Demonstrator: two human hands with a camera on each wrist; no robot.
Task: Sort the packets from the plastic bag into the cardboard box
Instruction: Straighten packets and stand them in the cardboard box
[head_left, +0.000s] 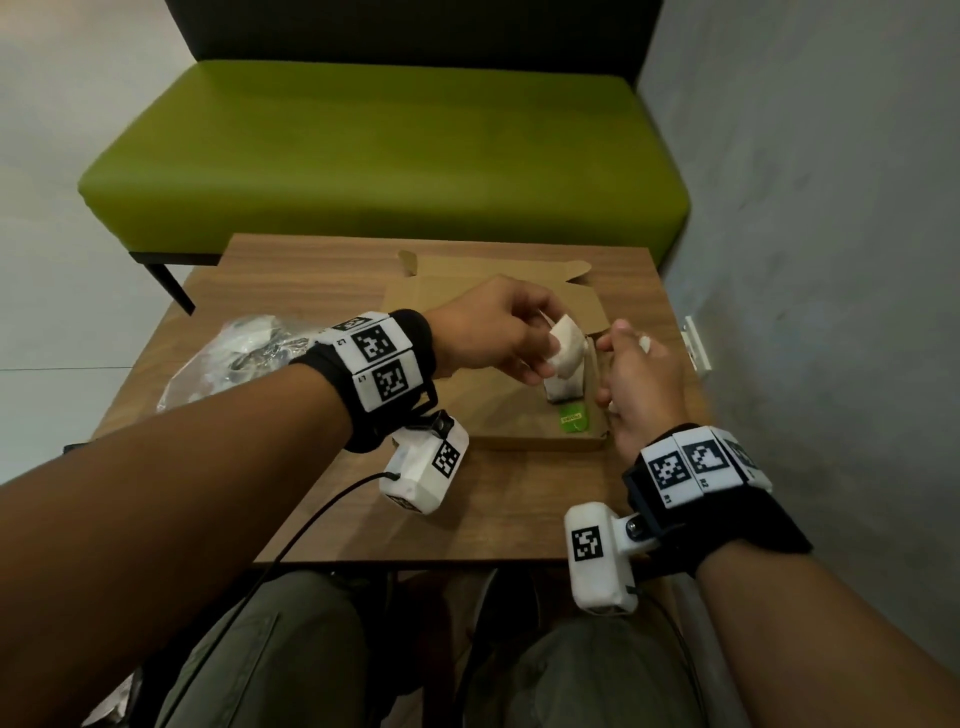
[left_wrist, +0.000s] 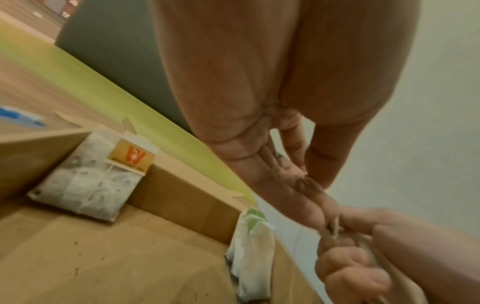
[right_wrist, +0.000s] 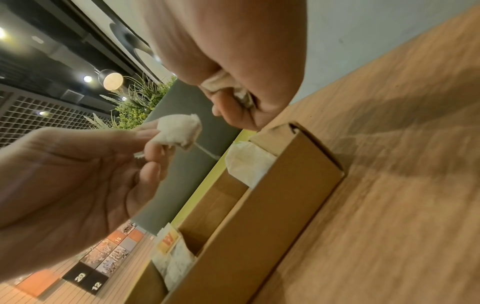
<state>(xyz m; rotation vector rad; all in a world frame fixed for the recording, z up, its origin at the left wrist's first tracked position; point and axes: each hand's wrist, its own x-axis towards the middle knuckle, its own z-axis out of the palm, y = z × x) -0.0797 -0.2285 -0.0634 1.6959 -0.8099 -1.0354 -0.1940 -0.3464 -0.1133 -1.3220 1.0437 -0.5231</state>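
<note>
Two packets (left_wrist: 83, 181) (left_wrist: 253, 255) lean inside the cardboard box (left_wrist: 182, 197).

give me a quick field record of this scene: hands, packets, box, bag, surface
left hand: pinches a white packet above the cardboard box
right hand: fingers curled on a small white packet, at the box's right wall
cardboard box: open, lid flap folded back, on the wooden table
packets in box: orange-tag packet leaning in one corner; green-tag packets upright against the right wall
plastic bag: crumpled, left of the box, white contents inside
green bench: behind the table
</note>
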